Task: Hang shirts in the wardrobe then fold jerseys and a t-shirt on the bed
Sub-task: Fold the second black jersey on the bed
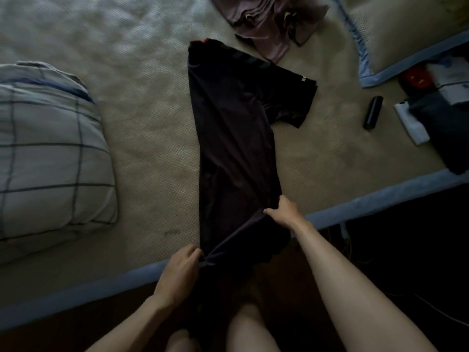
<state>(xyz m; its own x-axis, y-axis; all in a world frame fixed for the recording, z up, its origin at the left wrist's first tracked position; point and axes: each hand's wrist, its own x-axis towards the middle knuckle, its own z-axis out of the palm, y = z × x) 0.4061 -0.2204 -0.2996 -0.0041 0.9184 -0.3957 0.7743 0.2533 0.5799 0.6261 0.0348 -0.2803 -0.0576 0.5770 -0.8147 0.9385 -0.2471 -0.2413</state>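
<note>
Dark jersey (233, 128) laid lengthwise on bed (142, 128), one sleeve spread rightward. Hem pinched by left hand (181, 269) and by right hand (284, 212), fingers curled into fabric.

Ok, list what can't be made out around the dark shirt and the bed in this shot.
- Head view: the dark shirt's hem is bunched in the left hand and right hand, with the fingers curled into the cloth.
- Its second sleeve is folded out of sight.
- The sleeve print is too small to read.
- The pink garment is cut off by the top edge.
- The pile at the right edge is dim and cropped.
</note>
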